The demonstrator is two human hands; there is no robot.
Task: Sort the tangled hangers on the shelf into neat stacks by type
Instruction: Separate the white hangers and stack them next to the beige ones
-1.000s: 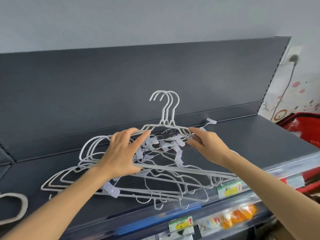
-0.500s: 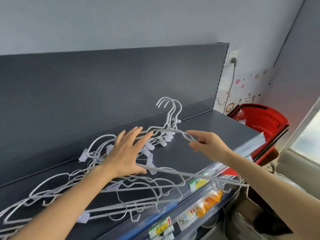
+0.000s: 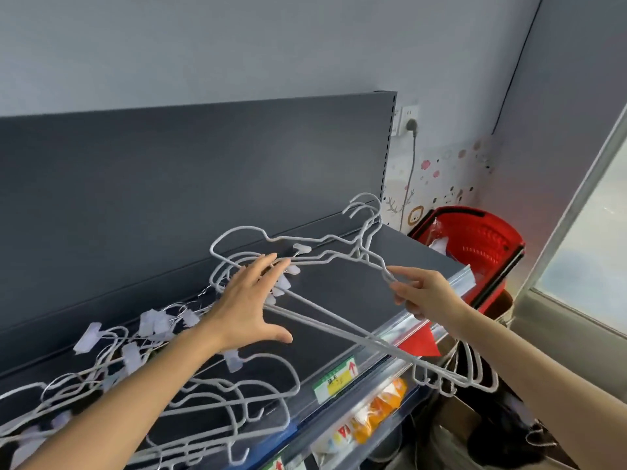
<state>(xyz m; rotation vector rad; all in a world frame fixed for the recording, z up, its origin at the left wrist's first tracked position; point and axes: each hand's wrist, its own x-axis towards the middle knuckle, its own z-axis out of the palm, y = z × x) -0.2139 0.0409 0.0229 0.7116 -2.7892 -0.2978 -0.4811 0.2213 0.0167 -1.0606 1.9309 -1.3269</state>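
Note:
A bundle of white wire hangers is lifted off the dark shelf, its hooks pointing up toward the back panel and its far ends sticking out past the shelf's front edge. My right hand pinches the bundle's right shoulder wires. My left hand lies spread with straight fingers against the bundle's left side, where clip hangers with pale clips tangle with it. More white hangers lie flat on the shelf under my left forearm.
The grey back panel rises behind the shelf. A red shopping basket stands right of the shelf end, below a wall socket with a cable. Price labels and packaged goods sit under the front edge.
The bundle has swung right and up, separating from the clip hangers, which stay left. My right hand moved right with it; the view turned right too.

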